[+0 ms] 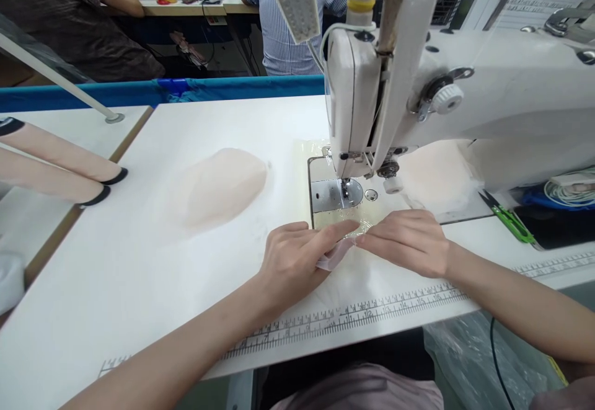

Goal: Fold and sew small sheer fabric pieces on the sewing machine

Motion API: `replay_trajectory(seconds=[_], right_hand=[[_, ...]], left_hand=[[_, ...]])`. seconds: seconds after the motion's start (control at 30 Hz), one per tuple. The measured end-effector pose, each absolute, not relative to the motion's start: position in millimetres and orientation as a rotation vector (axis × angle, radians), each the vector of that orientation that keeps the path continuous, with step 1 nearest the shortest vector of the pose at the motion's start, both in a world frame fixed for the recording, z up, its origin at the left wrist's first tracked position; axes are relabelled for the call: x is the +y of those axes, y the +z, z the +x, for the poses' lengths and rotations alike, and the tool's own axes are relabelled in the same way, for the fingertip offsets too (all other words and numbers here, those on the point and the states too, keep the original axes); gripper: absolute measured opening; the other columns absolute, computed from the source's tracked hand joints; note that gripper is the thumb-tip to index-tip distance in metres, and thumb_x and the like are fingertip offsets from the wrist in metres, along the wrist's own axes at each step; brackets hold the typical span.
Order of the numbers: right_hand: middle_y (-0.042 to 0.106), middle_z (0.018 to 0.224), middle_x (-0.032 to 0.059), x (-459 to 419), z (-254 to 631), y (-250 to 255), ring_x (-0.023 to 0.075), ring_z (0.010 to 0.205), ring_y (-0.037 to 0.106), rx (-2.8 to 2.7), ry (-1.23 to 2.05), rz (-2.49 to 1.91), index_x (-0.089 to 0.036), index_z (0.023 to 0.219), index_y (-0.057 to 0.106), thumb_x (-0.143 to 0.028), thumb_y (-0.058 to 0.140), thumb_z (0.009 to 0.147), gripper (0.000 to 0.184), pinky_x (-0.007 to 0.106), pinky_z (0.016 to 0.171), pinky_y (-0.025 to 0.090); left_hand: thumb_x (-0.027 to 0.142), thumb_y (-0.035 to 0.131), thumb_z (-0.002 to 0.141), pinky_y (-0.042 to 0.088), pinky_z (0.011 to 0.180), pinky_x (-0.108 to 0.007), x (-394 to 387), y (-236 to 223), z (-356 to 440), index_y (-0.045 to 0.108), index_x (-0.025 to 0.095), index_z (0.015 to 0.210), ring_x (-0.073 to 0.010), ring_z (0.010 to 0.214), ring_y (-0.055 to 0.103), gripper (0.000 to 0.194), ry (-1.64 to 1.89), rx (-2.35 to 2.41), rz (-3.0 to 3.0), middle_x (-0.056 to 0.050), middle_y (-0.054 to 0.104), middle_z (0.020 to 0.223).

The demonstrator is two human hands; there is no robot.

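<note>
My left hand (297, 258) is closed on a small strip of pale, sheer fabric (335, 255), just in front of the needle plate (330, 195). On the other side, my right hand (406, 242) pinches the same strip near its right end, fingertips almost meeting those of the left. The sewing machine (367, 100) stands right behind both hands, its needle and presser foot above the shiny plate. To the left a sheer beige fabric piece (227, 187) lies flat on the white table (162, 286).
Green-handled snips (511, 219) lie at the right beside a dark flat object (558, 227). More pale fabric (437, 174) sits under the machine arm. A printed ruler (344, 320) runs along the front edge. Two beige sleeve-like tubes (56, 162) reach in from the left. Two people are beyond the table.
</note>
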State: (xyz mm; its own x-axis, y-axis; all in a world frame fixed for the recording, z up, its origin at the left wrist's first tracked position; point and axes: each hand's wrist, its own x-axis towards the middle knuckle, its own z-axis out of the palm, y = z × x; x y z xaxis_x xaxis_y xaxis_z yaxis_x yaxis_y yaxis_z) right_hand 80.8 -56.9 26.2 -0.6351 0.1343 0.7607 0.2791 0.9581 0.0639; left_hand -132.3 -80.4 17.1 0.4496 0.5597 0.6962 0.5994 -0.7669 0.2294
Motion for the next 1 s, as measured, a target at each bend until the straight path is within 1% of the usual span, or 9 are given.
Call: replay_trajectory(seconds=[0.07, 0.17, 0.37, 0.53, 0.67, 0.77, 0.83, 0.9, 1.0], right_hand=[[0.071, 0.072, 0.0056, -56.9, 80.5, 27.7, 0.0133, 0.065, 0.068, -2.271, -0.264, -0.237, -0.010, 0.089, 0.067, -0.004, 0.054, 0.089, 0.015, 0.023, 0.054, 0.056], [0.070, 0.070, 0.0053, -56.6, 79.6, 26.2, 0.0126, 0.062, 0.066, -2.254, -0.335, -0.196, -0.009, 0.086, 0.067, -0.003, 0.054, 0.088, 0.015, 0.023, 0.052, 0.054], [0.071, 0.073, 0.0027, -53.6, 79.3, 11.7, 0.0123, 0.065, 0.065, -2.223, -0.339, -0.276, -0.013, 0.089, 0.065, -0.007, 0.056, 0.089, 0.011, 0.023, 0.052, 0.054], [0.071, 0.074, 0.0023, -51.3, 80.3, 5.6, 0.0117, 0.064, 0.065, -2.197, -0.260, -0.334, -0.014, 0.093, 0.064, -0.010, 0.064, 0.085, 0.009, 0.023, 0.052, 0.053], [0.071, 0.073, 0.0001, -51.7, 80.0, 9.3, 0.0103, 0.064, 0.064, -2.192, -0.266, -0.358, -0.017, 0.092, 0.063, -0.012, 0.059, 0.089, 0.008, 0.022, 0.053, 0.053], [0.069, 0.070, -0.0005, -52.2, 78.7, 12.2, 0.0103, 0.061, 0.063, -2.196, -0.249, -0.384, -0.018, 0.091, 0.063, -0.013, 0.059, 0.089, 0.007, 0.022, 0.053, 0.054], [0.069, 0.069, 0.0000, -52.3, 78.0, 13.2, 0.0106, 0.060, 0.062, -2.195, -0.244, -0.388, -0.017, 0.091, 0.063, -0.013, 0.060, 0.088, 0.006, 0.022, 0.053, 0.053], [0.068, 0.069, 0.0013, -52.4, 77.7, 13.1, 0.0112, 0.060, 0.062, -2.196, -0.238, -0.377, -0.015, 0.091, 0.063, -0.012, 0.062, 0.087, 0.006, 0.023, 0.053, 0.053], [0.069, 0.070, 0.0017, -52.3, 78.1, 11.7, 0.0115, 0.060, 0.062, -2.195, -0.236, -0.373, -0.014, 0.092, 0.063, -0.011, 0.063, 0.086, 0.007, 0.023, 0.053, 0.052]], left_hand=[[0.016, 0.062, 0.087, 0.031, 0.042, -0.020, -80.6, 18.0, -132.6, 0.063, 0.020, 0.095, -0.0042, 0.038, 0.041, 0.009, -1.248, -1.012, -2.646, 0.011, 0.054, 0.048], [0.016, 0.061, 0.087, 0.034, 0.043, -0.019, -82.1, 19.8, -133.2, 0.066, 0.021, 0.088, -0.0048, 0.041, 0.046, 0.007, -1.279, -1.096, -2.707, 0.009, 0.061, 0.052], [0.024, 0.061, 0.088, 0.041, 0.046, -0.021, -84.8, 20.9, -132.1, 0.072, 0.024, 0.082, -0.0081, 0.045, 0.052, 0.012, -1.246, -1.623, -2.910, 0.005, 0.067, 0.058], [0.029, 0.066, 0.085, 0.043, 0.051, -0.024, -83.9, 16.3, -130.8, 0.071, 0.024, 0.079, -0.0114, 0.053, 0.052, 0.009, -1.375, -1.634, -2.800, 0.004, 0.068, 0.062], [0.028, 0.064, 0.087, 0.041, 0.052, -0.024, -84.8, 14.6, -129.9, 0.068, 0.023, 0.079, -0.0111, 0.055, 0.051, 0.010, -1.410, -1.575, -2.823, 0.004, 0.064, 0.060], [0.027, 0.060, 0.089, 0.040, 0.053, -0.024, -85.9, 15.9, -128.5, 0.064, 0.022, 0.085, -0.0107, 0.052, 0.047, 0.007, -1.346, -1.475, -2.770, 0.007, 0.050, 0.050], [0.026, 0.060, 0.089, 0.040, 0.055, -0.024, -86.1, 17.0, -127.8, 0.060, 0.022, 0.085, -0.0104, 0.051, 0.045, 0.006, -1.350, -1.410, -2.710, 0.009, 0.043, 0.048], [0.025, 0.060, 0.089, 0.039, 0.056, -0.024, -85.8, 17.8, -127.4, 0.057, 0.022, 0.083, -0.0097, 0.050, 0.043, 0.008, -1.357, -1.342, -2.694, 0.010, 0.041, 0.048], [0.022, 0.059, 0.090, 0.038, 0.057, -0.025, -85.7, 18.1, -127.3, 0.059, 0.022, 0.086, -0.0083, 0.045, 0.037, 0.004, -1.342, -1.287, -2.711, 0.011, 0.043, 0.048]])
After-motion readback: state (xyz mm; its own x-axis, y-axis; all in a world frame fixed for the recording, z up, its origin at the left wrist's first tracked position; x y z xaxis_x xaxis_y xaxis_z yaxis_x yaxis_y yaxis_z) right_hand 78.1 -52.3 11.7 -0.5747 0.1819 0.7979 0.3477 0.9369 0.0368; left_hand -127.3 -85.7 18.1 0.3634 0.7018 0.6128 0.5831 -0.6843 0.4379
